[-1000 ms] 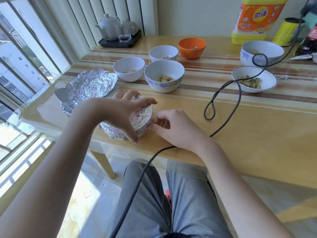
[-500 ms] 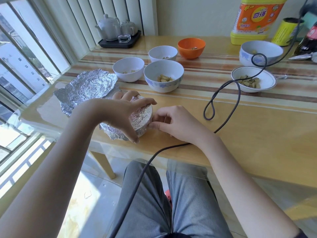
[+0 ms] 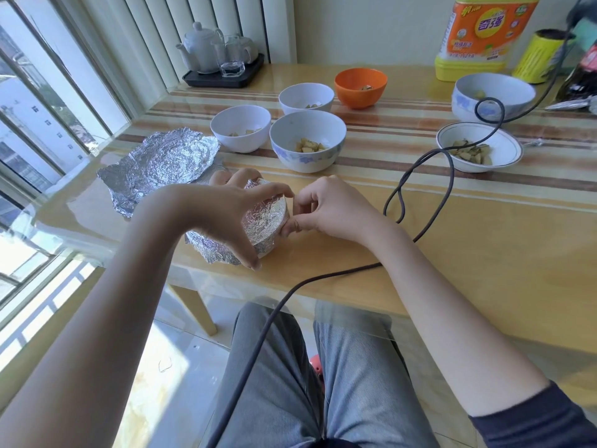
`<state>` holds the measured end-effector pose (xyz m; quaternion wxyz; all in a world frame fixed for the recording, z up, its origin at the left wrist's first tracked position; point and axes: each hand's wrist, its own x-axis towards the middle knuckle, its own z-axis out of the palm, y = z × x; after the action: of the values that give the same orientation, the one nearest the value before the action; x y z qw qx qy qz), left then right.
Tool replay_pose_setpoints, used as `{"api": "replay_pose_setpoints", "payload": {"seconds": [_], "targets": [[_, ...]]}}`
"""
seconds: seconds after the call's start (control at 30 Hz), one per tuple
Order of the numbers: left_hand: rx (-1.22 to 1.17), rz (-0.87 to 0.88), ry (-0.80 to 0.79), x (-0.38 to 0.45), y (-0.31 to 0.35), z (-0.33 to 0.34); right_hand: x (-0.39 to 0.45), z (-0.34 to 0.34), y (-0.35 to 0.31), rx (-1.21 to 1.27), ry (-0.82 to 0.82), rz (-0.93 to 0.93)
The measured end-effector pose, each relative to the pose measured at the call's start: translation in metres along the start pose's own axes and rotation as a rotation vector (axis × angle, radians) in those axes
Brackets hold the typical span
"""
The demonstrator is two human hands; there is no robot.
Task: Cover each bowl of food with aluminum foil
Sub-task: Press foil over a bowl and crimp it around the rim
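A foil-wrapped bowl [image 3: 266, 218] stands near the table's front edge. My left hand [image 3: 223, 211] grips it from above, fingers spread round its rim. At the bowl's right side my right hand [image 3: 326, 210] pinches the foil edge with curled fingers. A loose crumpled foil sheet [image 3: 161, 163] lies to the left. Uncovered bowls with food stand behind: a white bowl [image 3: 240, 127], a flowered bowl [image 3: 307, 140], a small white bowl [image 3: 306, 98], an orange bowl [image 3: 360, 87], a shallow bowl [image 3: 478, 147] and a big bowl [image 3: 492, 97].
A dark cable [image 3: 416, 189] loops over the table on the right and runs down across my lap. A tea set on a black tray [image 3: 223, 64] stands at the back left. A yellow detergent bottle [image 3: 484, 33] and a yellow can [image 3: 538, 56] stand at the back right.
My right hand has shifted slightly up along the bowl's right side, its fingers working the foil edge. The left hand keeps its hold on the bowl.
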<state>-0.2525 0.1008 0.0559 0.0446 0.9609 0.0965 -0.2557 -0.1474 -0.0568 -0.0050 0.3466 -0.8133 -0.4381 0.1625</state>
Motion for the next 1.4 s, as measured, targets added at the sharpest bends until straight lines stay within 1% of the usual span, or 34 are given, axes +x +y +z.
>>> {"api": "replay_pose_setpoints", "payload": {"seconds": [0.17,0.27,0.37,0.5,0.63,0.7,0.8,0.9,1.0,1.1,1.27,1.4], "targets": [[0.004,0.002,0.004,-0.001,0.001,0.000,-0.002,-0.001,0.004,0.178,-0.083,-0.044],[0.002,-0.009,-0.002,-0.001,0.000,-0.001,0.001,-0.003,0.002,0.216,-0.066,-0.046],[0.010,-0.006,0.001,-0.001,0.001,0.000,0.006,-0.002,0.002,0.153,-0.046,-0.064],[-0.004,0.003,0.009,-0.001,0.001,0.000,0.000,-0.004,0.002,0.162,-0.056,-0.050],[-0.032,0.015,0.028,-0.002,0.000,0.000,-0.027,0.000,-0.002,-0.086,-0.090,0.012],[-0.041,-0.008,0.033,-0.002,0.001,0.000,-0.040,0.009,-0.008,-0.150,-0.039,0.038],[-0.026,-0.042,0.013,-0.001,0.001,0.001,-0.045,0.021,-0.017,-0.150,0.091,0.016],[-0.013,-0.053,-0.025,-0.003,0.002,-0.002,-0.042,0.026,-0.017,-0.105,0.143,0.000],[-0.013,-0.058,-0.042,-0.005,0.004,-0.004,-0.039,0.028,-0.014,-0.044,0.126,-0.022],[-0.004,-0.061,-0.039,-0.005,0.004,-0.003,-0.038,0.030,-0.010,0.075,0.103,-0.035],[0.012,-0.063,-0.033,-0.003,0.004,-0.002,-0.033,0.027,-0.007,0.277,0.029,-0.021],[0.008,-0.066,-0.023,-0.001,0.004,-0.001,-0.025,0.022,-0.006,0.368,-0.093,0.009]]}}
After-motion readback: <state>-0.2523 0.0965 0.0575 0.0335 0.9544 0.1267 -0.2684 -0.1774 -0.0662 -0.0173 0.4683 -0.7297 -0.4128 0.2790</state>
